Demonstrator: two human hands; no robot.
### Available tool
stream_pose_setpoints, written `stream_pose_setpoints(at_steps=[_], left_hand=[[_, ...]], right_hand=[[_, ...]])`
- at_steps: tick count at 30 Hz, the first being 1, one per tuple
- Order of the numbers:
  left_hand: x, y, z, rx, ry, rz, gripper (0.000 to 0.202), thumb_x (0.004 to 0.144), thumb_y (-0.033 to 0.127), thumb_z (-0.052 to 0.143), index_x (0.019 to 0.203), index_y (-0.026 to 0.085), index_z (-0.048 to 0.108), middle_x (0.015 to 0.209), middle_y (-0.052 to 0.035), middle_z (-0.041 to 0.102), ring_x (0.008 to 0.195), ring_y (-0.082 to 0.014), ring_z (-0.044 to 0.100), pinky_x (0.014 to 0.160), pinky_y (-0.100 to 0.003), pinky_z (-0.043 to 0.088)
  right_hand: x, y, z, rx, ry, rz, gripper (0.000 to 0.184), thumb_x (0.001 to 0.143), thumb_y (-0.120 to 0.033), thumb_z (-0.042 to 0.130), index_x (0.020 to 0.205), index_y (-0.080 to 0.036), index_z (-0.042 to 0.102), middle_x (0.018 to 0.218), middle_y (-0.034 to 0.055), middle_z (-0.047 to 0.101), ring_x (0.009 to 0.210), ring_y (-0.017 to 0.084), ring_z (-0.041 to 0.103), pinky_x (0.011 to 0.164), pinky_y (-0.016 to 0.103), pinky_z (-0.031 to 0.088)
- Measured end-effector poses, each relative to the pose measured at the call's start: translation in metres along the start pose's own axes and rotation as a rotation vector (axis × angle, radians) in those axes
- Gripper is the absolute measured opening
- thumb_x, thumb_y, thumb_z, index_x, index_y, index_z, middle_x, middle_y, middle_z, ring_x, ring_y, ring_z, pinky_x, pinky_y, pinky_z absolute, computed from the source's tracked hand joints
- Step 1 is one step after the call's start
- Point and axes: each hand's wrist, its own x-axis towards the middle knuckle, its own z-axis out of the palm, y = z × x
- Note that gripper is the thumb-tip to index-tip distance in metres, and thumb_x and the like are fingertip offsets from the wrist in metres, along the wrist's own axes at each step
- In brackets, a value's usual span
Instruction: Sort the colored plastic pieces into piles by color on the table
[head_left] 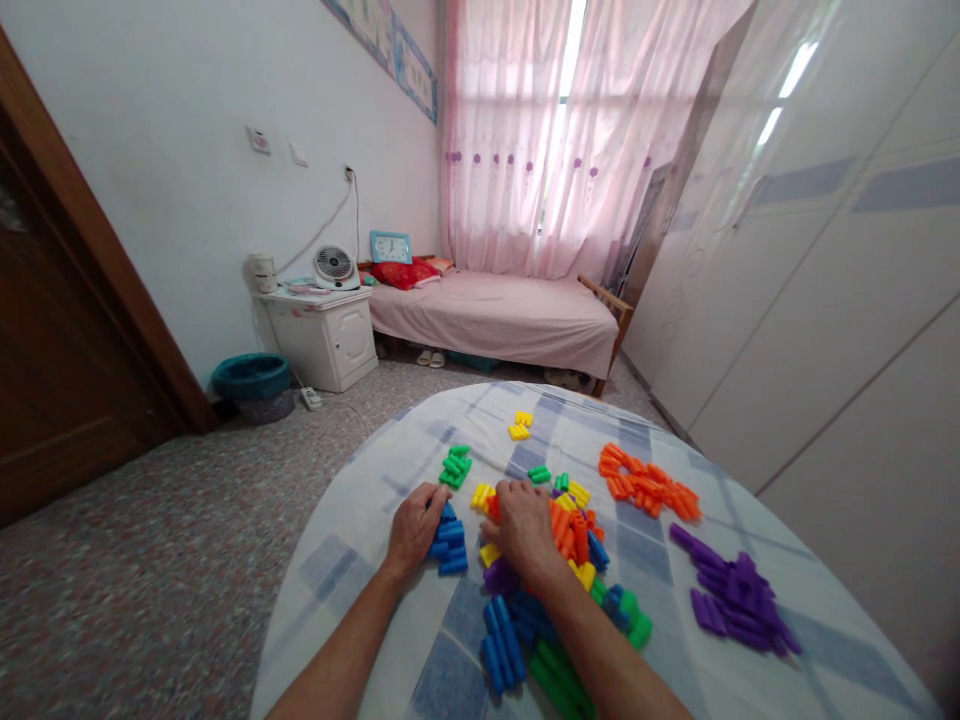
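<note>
My left hand (pixel 416 525) rests at the left edge of a small cluster of blue plastic building blocks (pixel 451 548). Its curled fingers close against the top blue block. My right hand (pixel 523 525) reaches over a mixed pile, fingers bent down and pressed together; what lies under them is hidden. An orange block (pixel 493 507) shows beside those fingers. Around that hand the pile has orange blocks (pixel 574 532), yellow blocks (pixel 583 573), purple ones (pixel 499 577) and green ones (pixel 636 622). Ribbed blue blocks (pixel 502 645) lie nearer to me, beside my right forearm.
Sorted groups stand apart on the round cloth-covered table (pixel 330 640): green blocks (pixel 455 466), yellow blocks (pixel 520 430), orange blocks (pixel 649 483) and purple blocks (pixel 739 595). Beyond are a bed (pixel 495 310), a white cabinet (pixel 322 335) and a teal bin (pixel 253 380).
</note>
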Motion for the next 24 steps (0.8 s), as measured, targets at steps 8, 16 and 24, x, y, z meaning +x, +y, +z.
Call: stream_pose_setpoints(at_steps=[8, 16, 24], left_hand=[[0.001, 0.000, 0.000, -0.002, -0.015, -0.019, 0.045, 0.089, 0.049, 0.032, 0.086, 0.020, 0.065, 0.082, -0.0015, 0.067, 0.079, -0.0182, 0.061, 0.074, -0.028, 0.044], [0.001, -0.001, 0.001, 0.013, -0.024, -0.036, 0.045, 0.089, 0.050, 0.031, 0.086, 0.021, 0.065, 0.082, -0.0007, 0.067, 0.080, -0.0183, 0.060, 0.075, -0.029, 0.043], [0.000, -0.005, 0.001, 0.001, -0.027, -0.048, 0.049, 0.090, 0.054, 0.027, 0.089, 0.021, 0.064, 0.072, 0.0011, 0.062, 0.071, -0.0170, 0.058, 0.071, -0.028, 0.044]], right_hand=[[0.002, 0.018, -0.006, 0.154, 0.049, 0.080, 0.024, 0.085, -0.027, 0.046, 0.102, -0.018, 0.061, 0.099, 0.0079, 0.068, 0.095, 0.021, 0.059, 0.082, 0.031, 0.040], [0.000, 0.151, -0.029, 0.352, 0.196, 0.403, 0.043, 0.086, -0.037, 0.033, 0.105, -0.013, 0.064, 0.091, 0.0096, 0.070, 0.083, 0.020, 0.065, 0.074, 0.030, 0.045], [-0.004, 0.228, -0.032, 0.225, 0.229, 0.506, 0.032, 0.079, -0.031, 0.044, 0.092, -0.017, 0.070, 0.086, 0.0085, 0.069, 0.079, 0.021, 0.063, 0.072, 0.032, 0.045]])
